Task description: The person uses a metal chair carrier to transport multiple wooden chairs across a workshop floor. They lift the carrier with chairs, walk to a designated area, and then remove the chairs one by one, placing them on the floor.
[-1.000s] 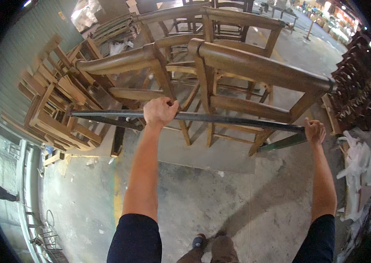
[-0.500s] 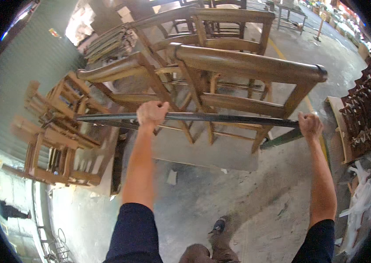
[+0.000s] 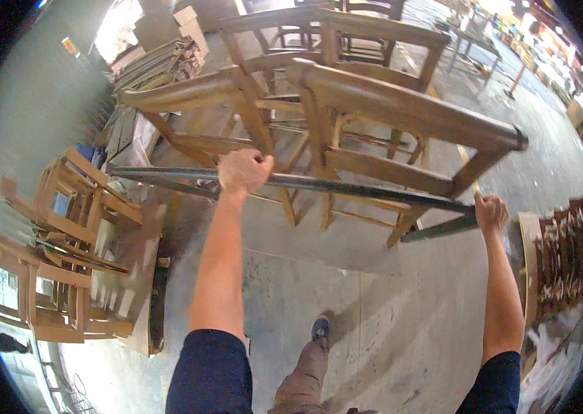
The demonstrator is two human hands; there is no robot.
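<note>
Two hands on one dark metal bar (image 3: 346, 185), head view only. Left hand (image 3: 244, 171) is clenched around the bar near its left third, knuckles up; right hand (image 3: 490, 212) grips the bar's right end, fingers wrapped, just beside a green-dark angled piece (image 3: 436, 229) whose attachment I cannot tell. The bar runs straight across in front of both hands, and beyond it, touching or just behind it, is a load of stacked wooden chair frames (image 3: 374, 110), legs and rails pointing every way. Judged: the bar is rigid steel, not slippery, good for a full wrap grip with hands well apart as now; the load looks heavy and top-heavy, stiff but loosely stacked, so it may shift if tilted. Best hold stays on the bar, not on the chair rails. Left of the left hand, more wooden chairs (image 3: 64, 248) stand piled. Right of the right hand, a stack of dark chair parts (image 3: 574, 248). Below the hands, concrete floor (image 3: 374, 303) and the person's shoe (image 3: 320, 327).
</note>
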